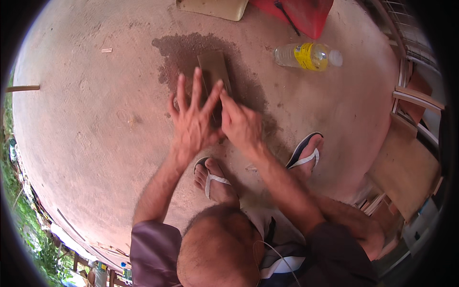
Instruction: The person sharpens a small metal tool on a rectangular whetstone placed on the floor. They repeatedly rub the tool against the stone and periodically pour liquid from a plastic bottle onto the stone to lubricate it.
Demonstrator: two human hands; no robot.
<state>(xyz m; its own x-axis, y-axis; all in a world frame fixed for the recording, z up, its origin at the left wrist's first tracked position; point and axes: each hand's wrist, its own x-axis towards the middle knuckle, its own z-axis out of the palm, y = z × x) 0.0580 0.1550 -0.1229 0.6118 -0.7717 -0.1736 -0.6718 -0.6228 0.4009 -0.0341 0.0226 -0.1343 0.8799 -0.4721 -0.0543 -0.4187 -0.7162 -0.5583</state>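
Note:
A flat, grey-brown rectangular block lies on the floor inside a dark wet patch. My left hand is over the block's left side and near end, palm down, with its fingers spread wide. Beside it, my right hand is closed at the block's right edge, its index finger reaching toward my left index finger. Whatever the right fingers pinch is hidden by the hand. Both hands cover much of the block's near part.
A clear plastic bottle with a yellow label lies on its side to the right. Beyond the block are a cream panel and a red plastic piece. My sandalled feet flank the near side. Wooden boards stand at right.

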